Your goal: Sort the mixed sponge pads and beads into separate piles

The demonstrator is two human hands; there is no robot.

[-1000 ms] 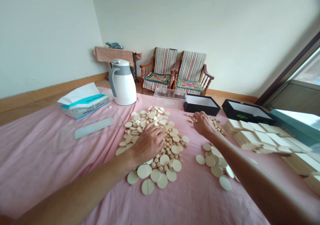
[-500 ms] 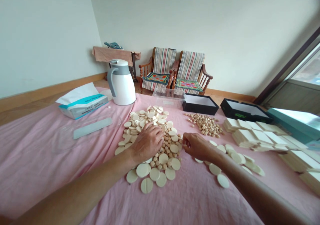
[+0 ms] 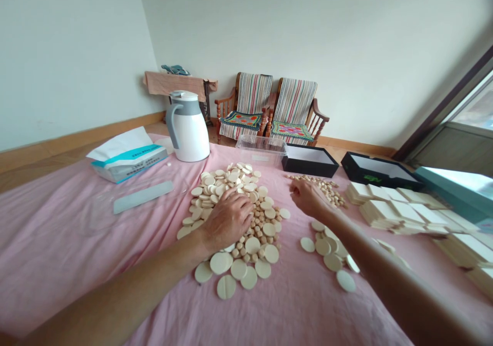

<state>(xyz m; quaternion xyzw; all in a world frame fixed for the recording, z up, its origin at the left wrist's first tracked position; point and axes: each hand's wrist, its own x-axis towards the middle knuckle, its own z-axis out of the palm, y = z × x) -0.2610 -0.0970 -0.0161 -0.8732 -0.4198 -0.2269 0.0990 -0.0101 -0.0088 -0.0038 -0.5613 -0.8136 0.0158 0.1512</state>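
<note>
My left hand rests on the large pile of pale wooden discs, its fingers spread a little. Small round wooden pieces lie mixed with discs just right of its fingers. My right hand is closed at the near left edge of a separate heap of small wooden pieces; what its curled fingers hold, if anything, is hidden. Between my right forearm and the big pile lies a smaller group of discs.
Stacks of square wooden pieces stand on the right, near black boxes and a teal box. Behind the piles is a clear plastic tray. A white jug and a tissue pack stand at left on the pink cloth.
My right hand has moved away from the large pile, right and forward to the small-piece heap. A disc now shows at the large pile's right edge. My left hand has stayed in place.
</note>
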